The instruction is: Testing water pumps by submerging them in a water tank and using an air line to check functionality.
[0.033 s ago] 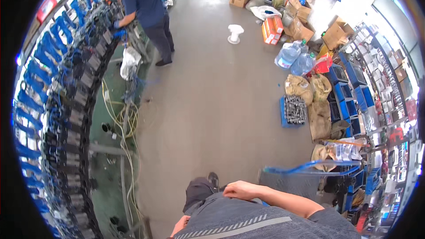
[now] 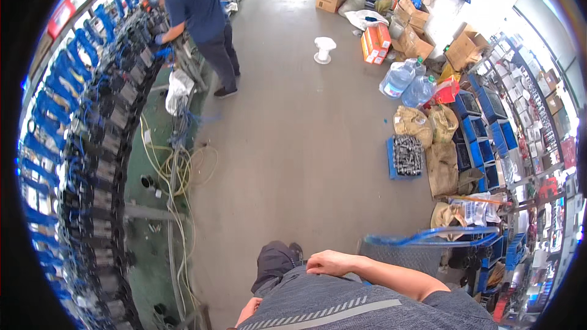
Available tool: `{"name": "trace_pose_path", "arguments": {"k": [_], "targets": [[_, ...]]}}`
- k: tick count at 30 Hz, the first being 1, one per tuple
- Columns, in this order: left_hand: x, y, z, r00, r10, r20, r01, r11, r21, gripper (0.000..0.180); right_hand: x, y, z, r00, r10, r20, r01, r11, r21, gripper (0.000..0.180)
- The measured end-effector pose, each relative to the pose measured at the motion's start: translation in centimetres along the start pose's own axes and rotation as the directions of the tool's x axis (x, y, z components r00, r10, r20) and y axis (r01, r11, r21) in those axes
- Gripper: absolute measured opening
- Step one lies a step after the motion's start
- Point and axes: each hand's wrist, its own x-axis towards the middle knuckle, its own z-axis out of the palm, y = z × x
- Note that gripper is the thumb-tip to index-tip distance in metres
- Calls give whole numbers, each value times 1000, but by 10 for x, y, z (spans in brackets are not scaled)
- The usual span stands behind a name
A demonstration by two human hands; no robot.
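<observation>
Hands resting against a grey shirt, blue cart just beside.

Head view: the right hand (image 2: 330,263) lies palm-down on the person's own grey shirt (image 2: 342,302), fingers loosely curled together and holding nothing, the forearm running off toward the lower right. The left hand (image 2: 247,311) shows only partly at the shirt's lower left edge; I cannot tell whether it is open or closed. Just right of the right hand stands a blue cart (image 2: 428,247), its handle bar running left to right across the concrete floor (image 2: 293,134). A blue crate of metal parts (image 2: 405,157) sits farther up the floor's right edge. Another person (image 2: 199,18) works at the machine line (image 2: 104,146) along the left.
</observation>
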Motion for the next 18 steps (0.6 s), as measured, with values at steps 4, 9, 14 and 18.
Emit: {"name": "trace_pose_path", "arguments": {"k": [4,9,14,18], "targets": [[113,88,-64,991,131,17,-131,991,9,30,54,5,-123,992,68,103,-78,993,93,29],[256,182,-140,962,273,19,-272,961,-53,31,147,20,-286,995,-8,99,10,1000,-14,27],[370,351,-216,995,99,23,-97,993,-70,33,205,21,-457,998,59,34,-58,998,-26,22],[454,454,-264,996,79,-41,-73,989,128,32,249,20,-588,998,40,43,-44,995,86,18]]}}
